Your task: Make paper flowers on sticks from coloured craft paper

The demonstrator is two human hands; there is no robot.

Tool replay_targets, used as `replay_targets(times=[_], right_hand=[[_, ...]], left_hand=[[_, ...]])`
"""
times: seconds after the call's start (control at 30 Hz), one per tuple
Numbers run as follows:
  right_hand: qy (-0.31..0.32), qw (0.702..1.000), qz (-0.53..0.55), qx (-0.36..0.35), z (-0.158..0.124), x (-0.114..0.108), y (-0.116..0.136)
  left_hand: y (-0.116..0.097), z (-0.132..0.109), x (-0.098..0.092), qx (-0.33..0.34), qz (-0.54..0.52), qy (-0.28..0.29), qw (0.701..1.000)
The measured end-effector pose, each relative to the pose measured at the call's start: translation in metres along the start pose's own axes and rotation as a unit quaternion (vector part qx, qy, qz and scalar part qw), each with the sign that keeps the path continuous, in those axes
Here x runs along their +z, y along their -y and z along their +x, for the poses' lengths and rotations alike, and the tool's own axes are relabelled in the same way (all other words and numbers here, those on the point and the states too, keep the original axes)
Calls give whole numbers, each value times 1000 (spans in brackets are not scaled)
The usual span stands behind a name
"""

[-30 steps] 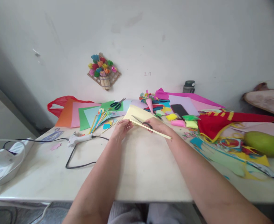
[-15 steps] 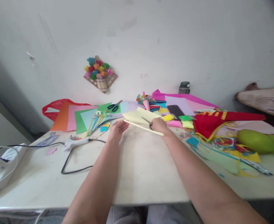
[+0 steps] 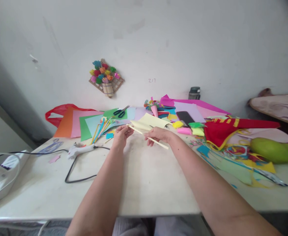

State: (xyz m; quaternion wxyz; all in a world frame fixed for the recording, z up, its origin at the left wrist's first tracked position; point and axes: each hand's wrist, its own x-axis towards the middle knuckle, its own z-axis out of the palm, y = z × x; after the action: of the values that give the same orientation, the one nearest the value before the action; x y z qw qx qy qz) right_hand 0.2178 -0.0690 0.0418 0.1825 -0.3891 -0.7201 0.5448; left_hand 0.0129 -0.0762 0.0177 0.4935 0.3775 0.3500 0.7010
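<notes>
Both my hands are raised a little above the white table point(image 3: 144, 183), holding a narrow pale yellow paper strip point(image 3: 161, 145) between them. My left hand point(image 3: 121, 133) pinches the strip's left end. My right hand point(image 3: 158, 134) is closed on its middle, and the free end sticks out to the right. Just behind the hands a pale yellow sheet point(image 3: 152, 120) lies on the table. A dark bit at the right hand's far side may be scissors; I cannot make it out.
Coloured paper sheets point(image 3: 85, 123), black-handled scissors point(image 3: 120, 111), a phone point(image 3: 185, 116) and foam scraps crowd the back. A glue gun point(image 3: 81, 149) with its black cord lies left. Red-and-yellow paper point(image 3: 222, 131) and a green gourd point(image 3: 271, 150) sit right.
The right hand held scissors against the yellow sheet; now its fingers are on the strip instead. The strip has come away from the sheet and is lifted between both hands.
</notes>
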Motion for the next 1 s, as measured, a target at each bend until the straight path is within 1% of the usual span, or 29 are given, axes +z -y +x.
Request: replay_targets(times=[0.03,0.1,0.17,0.23,0.27,0.33,0.4,0.43,0.5,0.57,0.63,0.67,0.7,0.77,0.83,0.87,0.93,1.0], right_hand=[[25,999,17,-10,-1,0,-1],[34,999,36,-19,-2,1,-1],[4,998,51,-24,-2,3,-1],[-38,997,63,-32,1,6,-2],[-58,995,67,-37,4,9,-2],[-84,993,66,-40,8,12,-3],[-96,993,58,-42,12,15,-5],[-95,993,55,-43,12,15,-6],[-78,994,57,-45,13,15,-7],[-58,995,64,-41,12,14,-8],[-61,996,65,-30,12,15,-7],[-72,995,64,-23,12,16,-7],[-88,994,64,-18,12,18,-6],[-113,991,71,-12,12,22,-4],[-119,990,80,-11,12,24,-2],[-115,990,80,-12,12,25,-1],[-98,993,70,-14,10,25,0],[-81,995,50,-15,9,24,1]], left_hand=[[0,0,-1,1,-1,-6,1000],[-1,1,-2,6,-8,-22,1000],[-1,1,-1,6,-20,-37,999],[1,0,1,-5,-23,-38,999],[2,-1,4,-14,-18,-30,999],[6,-2,9,-35,8,6,999],[9,-4,12,-51,38,42,997],[10,-4,13,-53,46,51,996],[8,-3,13,-45,45,37,997],[6,-3,11,-37,28,-2,999],[4,-3,10,-40,19,-30,999],[4,-4,11,-45,22,-30,998],[5,-5,13,-51,30,-19,998],[7,-8,18,-61,55,28,996],[10,-10,21,-59,71,64,994],[11,-10,22,-53,69,66,994],[10,-8,20,-41,52,44,997],[8,-6,16,-37,30,9,999]])
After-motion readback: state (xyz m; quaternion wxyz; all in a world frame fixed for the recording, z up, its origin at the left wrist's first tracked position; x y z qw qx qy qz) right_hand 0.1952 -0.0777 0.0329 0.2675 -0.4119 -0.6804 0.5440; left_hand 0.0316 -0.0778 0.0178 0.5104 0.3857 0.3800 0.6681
